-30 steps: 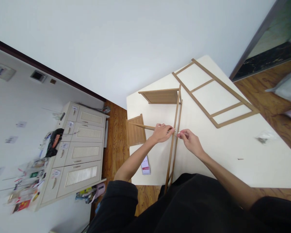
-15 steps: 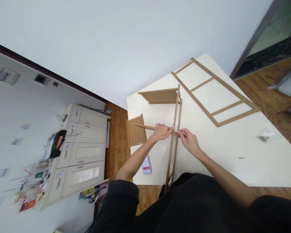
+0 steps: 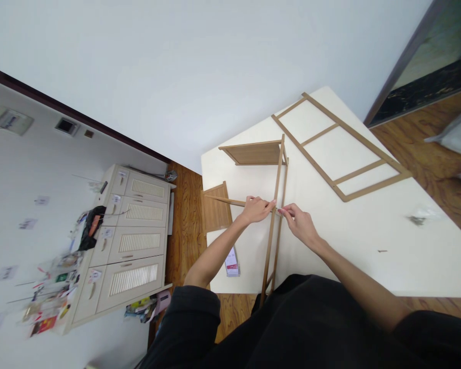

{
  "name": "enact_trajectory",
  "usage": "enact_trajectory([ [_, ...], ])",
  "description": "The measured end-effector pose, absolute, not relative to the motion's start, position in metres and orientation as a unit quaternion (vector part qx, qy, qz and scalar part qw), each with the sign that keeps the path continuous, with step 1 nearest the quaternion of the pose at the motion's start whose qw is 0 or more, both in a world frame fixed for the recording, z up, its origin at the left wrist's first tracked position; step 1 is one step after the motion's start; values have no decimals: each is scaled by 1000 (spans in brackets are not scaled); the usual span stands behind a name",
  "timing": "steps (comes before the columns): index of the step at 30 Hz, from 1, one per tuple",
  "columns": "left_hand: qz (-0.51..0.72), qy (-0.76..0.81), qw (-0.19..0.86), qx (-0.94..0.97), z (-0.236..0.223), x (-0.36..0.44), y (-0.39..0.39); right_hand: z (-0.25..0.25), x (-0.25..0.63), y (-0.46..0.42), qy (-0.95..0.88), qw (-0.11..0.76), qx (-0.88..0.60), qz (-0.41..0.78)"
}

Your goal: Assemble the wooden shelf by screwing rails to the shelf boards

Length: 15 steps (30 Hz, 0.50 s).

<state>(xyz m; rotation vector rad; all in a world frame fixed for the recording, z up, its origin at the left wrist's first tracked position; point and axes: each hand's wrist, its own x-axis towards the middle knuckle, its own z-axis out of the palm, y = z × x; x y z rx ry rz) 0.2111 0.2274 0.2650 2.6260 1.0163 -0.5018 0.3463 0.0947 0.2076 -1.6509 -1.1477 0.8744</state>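
Observation:
A wooden ladder-like side frame point(image 3: 269, 241) stands on its edge in front of me, one shelf panel point(image 3: 259, 152) joined at its far end. My left hand point(image 3: 256, 209) is closed around the end of a second slatted panel point(image 3: 217, 207), where it meets the frame's rail; thumb and fingers press on the joint. On the rail's other side, my right hand point(image 3: 300, 222) pinches a small metal piece point(image 3: 278, 208) between thumb and forefinger, right at that joint. It is too small to tell whether this is a screw or a key.
Another wooden side frame point(image 3: 341, 154) lies flat on the white table point(image 3: 330, 256). To the right are a clear bag of small hardware point(image 3: 418, 218) and a loose screw-like piece point(image 3: 382, 251). A printed packet point(image 3: 232, 262) lies at left. A white cabinet point(image 3: 134, 225) stands farther left.
The fingertips of my right hand have shifted slightly around the small metal piece. The left hand, the frame and the panels stay where they were.

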Motion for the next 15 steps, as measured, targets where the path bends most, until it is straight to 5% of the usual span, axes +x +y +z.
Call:
enact_trajectory([
  [15,-176,355,133,908,265,212,226,185,357,100,-610,399,-644,232],
])
